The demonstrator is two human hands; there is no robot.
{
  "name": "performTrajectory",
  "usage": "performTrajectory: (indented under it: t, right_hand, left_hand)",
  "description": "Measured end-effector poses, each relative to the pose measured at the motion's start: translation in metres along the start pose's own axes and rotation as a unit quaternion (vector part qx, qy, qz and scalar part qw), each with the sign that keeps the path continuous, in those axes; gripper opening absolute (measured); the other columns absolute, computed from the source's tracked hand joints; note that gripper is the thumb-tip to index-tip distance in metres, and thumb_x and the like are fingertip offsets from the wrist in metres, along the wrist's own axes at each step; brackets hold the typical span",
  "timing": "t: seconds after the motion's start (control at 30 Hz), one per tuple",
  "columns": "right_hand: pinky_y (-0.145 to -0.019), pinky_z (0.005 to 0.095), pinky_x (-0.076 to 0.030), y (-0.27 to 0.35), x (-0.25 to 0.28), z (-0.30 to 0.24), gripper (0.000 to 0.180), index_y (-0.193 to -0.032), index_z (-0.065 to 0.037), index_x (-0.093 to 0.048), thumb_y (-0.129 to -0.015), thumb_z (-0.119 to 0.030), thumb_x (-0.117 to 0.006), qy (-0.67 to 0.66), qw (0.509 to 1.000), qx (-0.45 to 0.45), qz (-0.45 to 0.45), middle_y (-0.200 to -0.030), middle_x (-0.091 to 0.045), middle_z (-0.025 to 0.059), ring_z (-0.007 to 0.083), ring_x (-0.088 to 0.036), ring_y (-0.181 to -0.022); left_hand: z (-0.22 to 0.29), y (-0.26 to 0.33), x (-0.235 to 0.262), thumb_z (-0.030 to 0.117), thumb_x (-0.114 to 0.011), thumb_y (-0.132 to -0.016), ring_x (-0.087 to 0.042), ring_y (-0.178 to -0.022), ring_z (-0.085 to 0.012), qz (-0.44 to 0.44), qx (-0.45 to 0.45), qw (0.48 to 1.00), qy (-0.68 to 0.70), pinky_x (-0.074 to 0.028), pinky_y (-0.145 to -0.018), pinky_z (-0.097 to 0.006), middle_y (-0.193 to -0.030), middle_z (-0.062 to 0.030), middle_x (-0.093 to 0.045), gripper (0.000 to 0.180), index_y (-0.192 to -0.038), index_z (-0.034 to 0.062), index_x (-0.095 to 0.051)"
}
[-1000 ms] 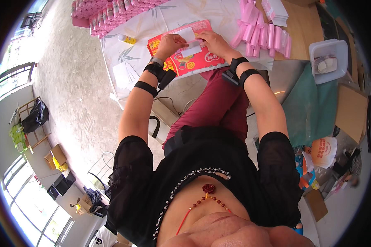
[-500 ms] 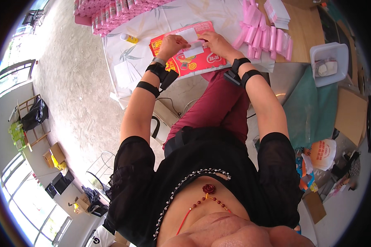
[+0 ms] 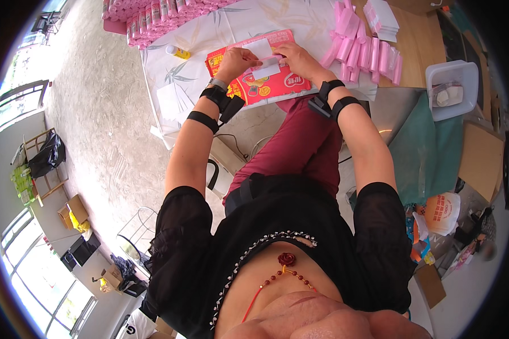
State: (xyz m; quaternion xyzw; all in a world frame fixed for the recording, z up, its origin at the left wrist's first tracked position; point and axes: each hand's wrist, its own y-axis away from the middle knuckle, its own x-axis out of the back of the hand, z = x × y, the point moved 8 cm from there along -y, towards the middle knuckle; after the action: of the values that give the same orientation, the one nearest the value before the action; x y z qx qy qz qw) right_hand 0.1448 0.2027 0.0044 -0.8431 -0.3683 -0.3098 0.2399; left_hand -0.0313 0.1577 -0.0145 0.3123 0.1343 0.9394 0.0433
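Note:
A flat red printed packet [image 3: 277, 85] lies on the white leaf-patterned tablecloth [image 3: 209, 34]. Both my hands are over it. My left hand [image 3: 237, 58] and my right hand [image 3: 294, 56] together pinch a small white paper slip [image 3: 264, 58] just above the packet. Black bands wrap both my wrists.
Rows of pink rolled packets [image 3: 359, 51] lie to the right, and more [image 3: 152, 17] at the far left with a small yellow tube [image 3: 178, 52]. A stack of white slips [image 3: 382, 14] is at the back. A white plastic tub [image 3: 452, 90] stands right, cardboard beyond.
Both hands stay at the same place over the red packet, working the white slip between the fingers. Little else differs.

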Motion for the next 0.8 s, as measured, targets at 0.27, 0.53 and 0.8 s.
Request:
performTrajectory:
  t: [0.27, 0.53, 0.8]
  right_hand:
    - [-0.097, 0.0397, -0.052, 0.001, -0.002, -0.002, 0.039, -0.121, -0.002, -0.066, -0.083, 0.001, -0.072, 0.003, 1.0, 0.024, 0.006, -0.118, -0.066, 0.0158, 0.0337, -0.063, -0.111]
    - [-0.087, 0.0423, -0.052, -0.01, -0.009, 0.009, 0.022, -0.09, -0.006, -0.073, -0.082, -0.025, -0.079, -0.001, 0.99, -0.104, 0.094, -0.099, -0.069, 0.0139, 0.0339, -0.064, -0.098]
    - [-0.082, 0.0445, -0.052, -0.017, -0.008, 0.012, 0.022, -0.08, -0.005, -0.071, -0.08, -0.024, -0.081, -0.001, 0.993, -0.1, 0.061, -0.082, -0.07, 0.0143, 0.0349, -0.065, -0.089]
  left_hand:
    - [-0.011, -0.005, 0.002, 0.037, -0.087, -0.073, -0.072, -0.077, -0.0191, -0.012, 0.025, 0.999, -0.024, -0.056, -0.074, -0.033, -0.081, -0.0083, -0.076, 0.034, -0.089, 0.0076, -0.081]
    - [-0.014, -0.009, 0.007, 0.038, -0.087, -0.072, -0.072, -0.077, -0.0205, 0.011, 0.035, 0.998, -0.048, -0.055, -0.075, -0.035, -0.08, -0.0086, -0.076, 0.032, -0.083, 0.0085, -0.081]
    - [0.064, 0.049, -0.021, 0.006, -0.071, -0.082, -0.062, -0.106, -0.0342, 0.188, -0.166, 0.943, -0.221, -0.051, -0.09, -0.043, -0.106, -0.0136, -0.067, 0.027, -0.109, 0.0035, -0.072]
